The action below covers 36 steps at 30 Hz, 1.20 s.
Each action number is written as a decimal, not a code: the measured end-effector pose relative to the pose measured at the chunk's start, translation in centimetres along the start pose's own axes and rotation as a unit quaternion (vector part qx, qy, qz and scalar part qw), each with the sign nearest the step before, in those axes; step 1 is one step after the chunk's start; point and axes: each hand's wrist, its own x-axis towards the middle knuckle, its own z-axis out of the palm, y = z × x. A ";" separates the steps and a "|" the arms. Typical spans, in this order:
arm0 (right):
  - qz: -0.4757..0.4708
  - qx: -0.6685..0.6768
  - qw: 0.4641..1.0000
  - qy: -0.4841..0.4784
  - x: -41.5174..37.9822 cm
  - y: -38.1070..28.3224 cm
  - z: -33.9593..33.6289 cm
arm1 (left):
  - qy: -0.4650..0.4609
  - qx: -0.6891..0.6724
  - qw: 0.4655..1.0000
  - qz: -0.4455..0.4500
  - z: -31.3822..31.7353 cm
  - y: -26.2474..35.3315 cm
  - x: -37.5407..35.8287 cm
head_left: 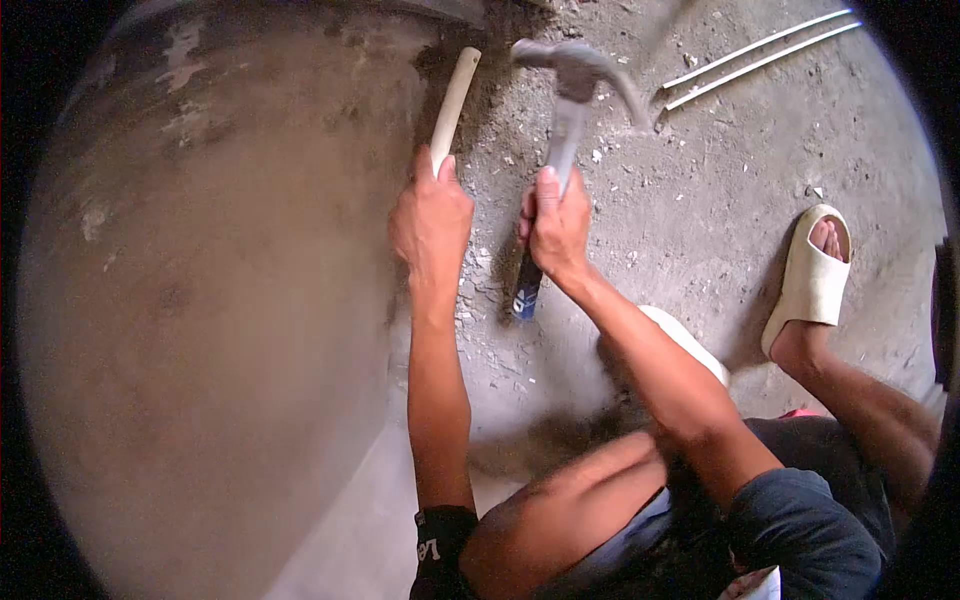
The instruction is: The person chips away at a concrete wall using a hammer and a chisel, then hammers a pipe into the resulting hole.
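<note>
My left hand [433, 220] is wrapped round the lower end of a pale, round rod [456, 105], which points up and slightly right, close to the wall. To its right, my right hand [560, 215] grips a claw hammer [567, 125] around the handle. The hammer's metal head is at the top, above my hand and slightly blurred, and the dark, blue-marked handle end shows below. The hammer head and the rod are apart.
A brown plastered wall [250, 230] fills the left side. Debris is scattered over the rough concrete floor [700, 200]. Two thin white strips [765, 58] lie at the upper right. My feet wear pale slippers [812, 270], one partly hidden behind my right forearm.
</note>
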 end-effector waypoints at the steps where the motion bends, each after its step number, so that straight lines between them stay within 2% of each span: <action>1: 0.003 0.066 0.998 0.017 -0.2 -1.1 -0.3 | -0.016 0.005 1.000 -0.007 -0.6 0.6 -0.2; 2: -0.011 0.082 0.996 0.017 0.0 -1.3 -0.6 | -0.020 0.006 1.000 -0.006 -0.9 0.9 -0.4; 4: -0.013 0.087 0.996 0.009 0.5 -2.1 -0.8 | -0.059 -0.002 0.996 -0.073 -1.4 1.4 -0.5; 8: -0.018 0.093 0.996 0.002 0.9 -2.5 -0.5 | -0.053 -0.001 0.995 -0.082 -1.7 1.4 -0.6; 11: -0.039 0.155 0.987 0.033 -0.4 -2.5 0.8 | -0.052 0.024 0.997 -0.052 -0.9 0.6 -0.8; 13: -0.055 0.198 0.977 0.061 -1.0 -1.1 1.8 | -0.006 0.000 1.000 -0.025 0.3 -0.6 -0.7; 15: -0.002 0.054 0.999 0.007 -0.3 1.5 2.5 | -0.019 -0.006 0.999 -0.026 0.8 -1.4 -0.4; 16: -0.190 -0.196 0.960 0.058 1.1 1.9 1.9 | -0.029 -0.012 0.999 -0.026 1.0 -1.4 -0.1; 17: -0.193 -0.196 0.959 0.063 0.9 2.2 0.9 | -0.028 -0.013 0.999 -0.021 1.1 -1.6 -0.2; 19: 0.011 -0.086 0.996 0.014 0.8 1.1 -0.4 | -0.003 -0.050 0.999 -0.006 1.4 -1.5 0.2; 20: 0.051 0.024 0.998 0.005 -0.1 0.5 -0.7 | -0.010 -0.049 0.999 -0.011 1.6 -1.6 -0.2; 21: 0.059 0.023 0.998 0.004 -0.6 -0.3 -0.5 | -0.008 -0.059 0.998 -0.014 1.2 -1.3 -0.1; 23: 0.002 0.200 0.979 0.047 -0.9 -1.6 0.0 | -0.008 -0.067 0.998 -0.015 0.6 -0.8 0.0; 27: -0.007 0.181 0.981 0.066 -0.3 -2.0 1.9 | -0.008 -0.072 0.997 -0.024 0.2 -0.3 0.2; 28: -0.005 0.034 0.999 -0.009 1.1 -1.4 1.9 | -0.005 -0.074 0.997 -0.024 0.3 -0.4 0.2; 29: -0.036 -0.153 0.988 -0.005 2.2 -1.0 1.1 | -0.002 -0.076 0.997 -0.018 0.5 -0.6 0.3; 32: 0.006 -0.111 0.993 -0.035 3.0 -1.7 0.0 | -0.004 -0.130 0.991 0.000 0.8 -1.0 1.0; 34: 0.040 0.103 0.994 0.024 0.6 -3.3 0.7 | -0.027 -0.105 0.994 -0.030 0.3 -0.8 0.6; 36: 0.031 0.133 0.989 0.052 -0.1 -2.3 2.1 | -0.046 -0.100 0.993 -0.042 0.2 -0.9 0.7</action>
